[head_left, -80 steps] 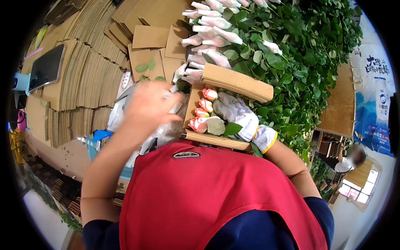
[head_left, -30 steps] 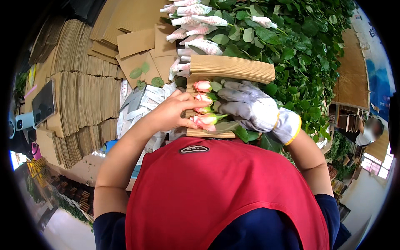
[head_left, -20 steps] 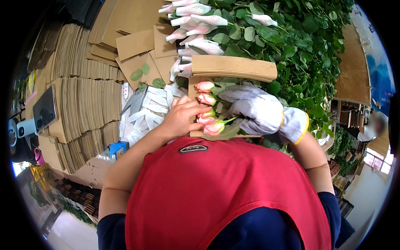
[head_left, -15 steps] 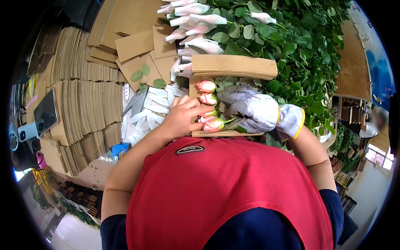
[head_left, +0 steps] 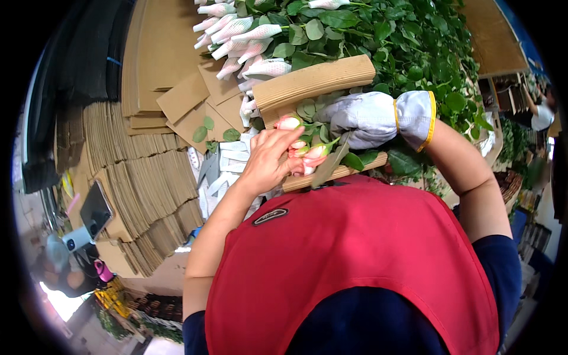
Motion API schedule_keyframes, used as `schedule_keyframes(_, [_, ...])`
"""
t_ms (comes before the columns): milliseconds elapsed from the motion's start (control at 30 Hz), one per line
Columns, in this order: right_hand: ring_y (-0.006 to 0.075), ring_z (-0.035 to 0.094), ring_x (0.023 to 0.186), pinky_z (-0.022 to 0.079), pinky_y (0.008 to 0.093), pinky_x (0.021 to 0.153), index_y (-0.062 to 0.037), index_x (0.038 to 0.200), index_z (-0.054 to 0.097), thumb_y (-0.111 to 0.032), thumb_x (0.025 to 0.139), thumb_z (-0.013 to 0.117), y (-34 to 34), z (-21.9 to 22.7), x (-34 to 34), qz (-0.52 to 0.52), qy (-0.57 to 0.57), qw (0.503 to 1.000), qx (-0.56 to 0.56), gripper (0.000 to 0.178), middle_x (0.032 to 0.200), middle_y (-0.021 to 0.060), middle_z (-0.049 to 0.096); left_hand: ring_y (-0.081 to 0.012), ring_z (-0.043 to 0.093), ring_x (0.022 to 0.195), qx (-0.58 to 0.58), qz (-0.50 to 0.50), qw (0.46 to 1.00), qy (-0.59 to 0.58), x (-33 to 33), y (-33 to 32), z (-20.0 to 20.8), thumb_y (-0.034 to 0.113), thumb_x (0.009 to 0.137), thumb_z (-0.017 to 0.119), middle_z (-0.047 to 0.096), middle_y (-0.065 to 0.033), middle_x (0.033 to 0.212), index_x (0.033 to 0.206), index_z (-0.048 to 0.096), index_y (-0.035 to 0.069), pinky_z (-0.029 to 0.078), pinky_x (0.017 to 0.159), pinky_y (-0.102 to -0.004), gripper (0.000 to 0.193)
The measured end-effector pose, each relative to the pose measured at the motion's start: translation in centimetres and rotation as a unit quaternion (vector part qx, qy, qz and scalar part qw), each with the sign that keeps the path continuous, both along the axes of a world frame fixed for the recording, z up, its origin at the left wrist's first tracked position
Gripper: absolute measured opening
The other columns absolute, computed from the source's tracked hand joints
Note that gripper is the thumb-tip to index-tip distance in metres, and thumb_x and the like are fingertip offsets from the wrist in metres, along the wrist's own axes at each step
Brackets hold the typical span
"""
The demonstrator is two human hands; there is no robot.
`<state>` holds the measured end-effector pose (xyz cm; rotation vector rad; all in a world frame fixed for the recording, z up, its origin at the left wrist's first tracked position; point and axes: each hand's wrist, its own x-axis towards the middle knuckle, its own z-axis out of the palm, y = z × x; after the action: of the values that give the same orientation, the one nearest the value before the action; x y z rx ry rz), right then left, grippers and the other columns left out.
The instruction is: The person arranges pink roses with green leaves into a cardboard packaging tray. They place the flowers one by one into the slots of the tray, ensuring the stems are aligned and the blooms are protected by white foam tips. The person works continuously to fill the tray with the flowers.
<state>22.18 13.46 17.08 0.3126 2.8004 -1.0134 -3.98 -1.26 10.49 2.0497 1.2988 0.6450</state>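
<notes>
Several pink roses (head_left: 316, 156) with green leaves lie between the raised sides of a corrugated cardboard wrap (head_left: 316, 81), close against my red apron (head_left: 355, 236). My bare left hand (head_left: 267, 158) is closed over the rose heads, its fingers and thumb around the blooms, and it partly hides them. In a grey-white work glove with a yellow hem, my right hand (head_left: 367, 120) is closed around the rose stems just behind the heads. The stems inside the glove are hidden. One long leaf (head_left: 329, 167) hangs over the wrap's near side.
Roses in white foam net sleeves (head_left: 234, 28) lie beyond the wrap, with dense foliage (head_left: 414, 41) to the right. At left stand cardboard stacks (head_left: 139, 148), white strips (head_left: 232, 160) and a phone (head_left: 97, 208). Another person (head_left: 541, 115) is at far right.
The view has shifted and turned somewhat. The roses are bunched closer together, and the wrap now sits tilted. My left hand has closed further over the blooms.
</notes>
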Motion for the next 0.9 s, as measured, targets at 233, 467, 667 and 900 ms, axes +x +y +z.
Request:
schedule_keyframes(233, [0.0358, 0.065, 0.11, 0.054, 0.0424, 0.09, -0.0054, 0.096, 0.069, -0.021, 0.082, 0.071, 0.2, -0.6, 1.3, -0.049, -0.009, 0.998, -0.027, 0.02, 0.129, 0.0152, 0.065, -0.0292, 0.051, 0.122, 0.107, 0.055, 0.992, 0.027, 0.6, 1.0, 0.8, 0.028, 0.088, 0.072, 0.06, -0.0103, 0.133, 0.111, 0.076, 0.016, 0.037, 0.105, -0.0456, 0.026])
schedule_keyframes(467, [0.0309, 0.065, 0.076, 0.052, 0.0433, 0.068, -0.0114, 0.078, 0.063, -0.021, 0.066, 0.069, -3.4, 8.4, 0.3, -0.159, 0.052, 0.927, 0.336, 0.016, 0.083, 0.0089, 0.064, -0.0306, 0.057, 0.114, 0.075, 0.096, 0.99, -0.066, 0.5, 0.6, -2.9, 0.015, 0.078, 0.078, 0.066, -0.009, 0.124, 0.105, 0.079, 0.015, 0.046, 0.098, -0.0412, 0.027])
schedule_keyframes(667, [0.0246, 0.066, 0.07, 0.051, 0.0412, 0.057, -0.0164, 0.094, 0.066, -0.021, 0.075, 0.067, -2.7, 0.0, -3.6, -0.142, 0.149, 0.895, 0.396, 0.02, 0.084, 0.0056, 0.062, -0.03, 0.056, 0.112, 0.116, 0.124, 0.981, -0.094, 0.5, 0.6, -5.8, 0.01, 0.072, 0.076, 0.067, -0.006, 0.122, 0.104, 0.078, 0.015, 0.043, 0.099, -0.0409, 0.033])
schedule_keyframes(900, [0.0222, 0.066, 0.066, 0.052, 0.0382, 0.05, -0.0145, 0.108, 0.069, -0.022, 0.078, 0.063, -1.8, -1.9, -3.1, -0.052, 0.1, 0.89, 0.441, 0.032, 0.082, 0.0044, 0.06, -0.029, 0.054, 0.115, 0.116, 0.142, 0.98, -0.078, 0.8, 0.1, -5.4, 0.011, 0.074, 0.076, 0.065, -0.0046, 0.118, 0.112, 0.075, 0.018, 0.038, 0.101, -0.0426, 0.039])
